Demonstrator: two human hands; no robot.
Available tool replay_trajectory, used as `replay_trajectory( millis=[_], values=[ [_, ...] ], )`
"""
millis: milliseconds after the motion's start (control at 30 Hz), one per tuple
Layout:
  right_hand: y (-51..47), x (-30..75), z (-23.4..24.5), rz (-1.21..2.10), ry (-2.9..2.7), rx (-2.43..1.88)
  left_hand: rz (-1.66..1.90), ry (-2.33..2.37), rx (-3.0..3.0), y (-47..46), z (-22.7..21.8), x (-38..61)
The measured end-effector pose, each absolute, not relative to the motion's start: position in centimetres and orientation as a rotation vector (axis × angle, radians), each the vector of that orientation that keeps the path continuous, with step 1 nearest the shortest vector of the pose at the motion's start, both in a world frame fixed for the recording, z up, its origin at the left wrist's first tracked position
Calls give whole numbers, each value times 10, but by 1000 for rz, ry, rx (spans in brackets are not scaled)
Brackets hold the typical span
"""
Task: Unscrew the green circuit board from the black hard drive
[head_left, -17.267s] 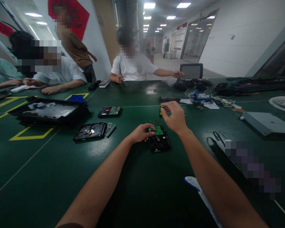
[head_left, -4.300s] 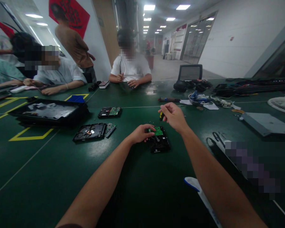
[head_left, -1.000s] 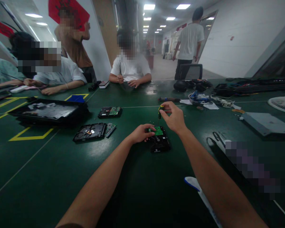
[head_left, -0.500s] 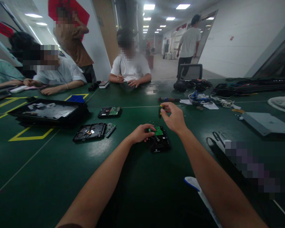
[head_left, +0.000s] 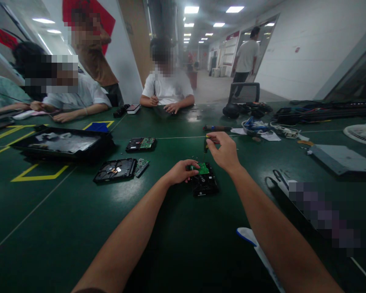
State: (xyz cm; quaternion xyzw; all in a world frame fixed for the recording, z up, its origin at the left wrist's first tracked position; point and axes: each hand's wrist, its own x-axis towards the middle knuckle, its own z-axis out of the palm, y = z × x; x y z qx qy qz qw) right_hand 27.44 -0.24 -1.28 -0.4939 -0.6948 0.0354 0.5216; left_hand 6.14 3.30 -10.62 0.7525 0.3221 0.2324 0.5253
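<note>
1. The hard drive (head_left: 205,189) is lying flat on the table (head_left: 76,219), green circuit board (head_left: 204,168) upward, presumably for tool access.
2. The left hand (head_left: 181,171) is touching its left side, likely preventing rotation; fingers are curving narrowly, clamping indeterminable.
3. The right hand (head_left: 225,149) is pinching the screwdriver (head_left: 205,144) near-upright, apparently for axial alignment; tip contact is remaining indiscernible.

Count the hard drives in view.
3 hard drives: one at the left hand, one left of it beside a circuit board, one farther back. More could be hidden.
</note>
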Motion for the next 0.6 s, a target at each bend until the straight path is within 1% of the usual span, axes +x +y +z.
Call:
replay_trajectory(
  millis=[333,600],
  values=[
    [-2,274,-13,110,-1637,-1194,551,775,1804,32,-105,61],
    [-1,276,-13,50,-1639,-1206,562,754,1812,33,-105,61]
  ],
)
